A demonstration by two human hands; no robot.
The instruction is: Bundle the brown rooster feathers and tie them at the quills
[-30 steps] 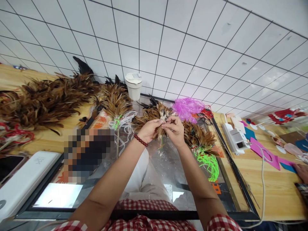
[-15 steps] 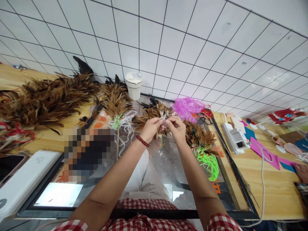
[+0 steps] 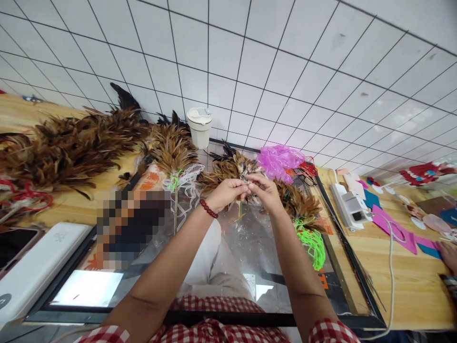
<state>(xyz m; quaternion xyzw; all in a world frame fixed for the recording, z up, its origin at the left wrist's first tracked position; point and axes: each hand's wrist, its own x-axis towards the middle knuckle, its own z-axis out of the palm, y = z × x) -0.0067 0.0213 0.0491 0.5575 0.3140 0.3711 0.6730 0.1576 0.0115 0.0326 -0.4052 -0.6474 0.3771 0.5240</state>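
My left hand [image 3: 229,194], with a red bead bracelet [image 3: 209,208] at the wrist, is closed in a pinch. Its fingertips meet those of my right hand [image 3: 264,191], which pinches too. Whatever is between them is too small to make out. Just behind the fingers lies a pile of brown and black feathers [image 3: 223,172] with pale, fluffy bases. More brown feathers [image 3: 298,202] spread to the right of my right hand, beside bright green string [image 3: 311,245]. Below the hands a small yellow-green feather-like piece [image 3: 240,212] shows against the glass top [image 3: 246,252].
A white lidded cup [image 3: 199,127] stands by the tiled wall. Left lie a feather bundle on a stick [image 3: 173,150], white ribbon [image 3: 191,178] and a long feather heap [image 3: 67,147]. Right are a pink plastic bag [image 3: 280,159], a power strip [image 3: 348,205] and another person's hand [image 3: 448,255].
Both hands have come slightly lower and nearer to me, away from the feather pile, with their fingertips still together. The surrounding things have stayed in place.
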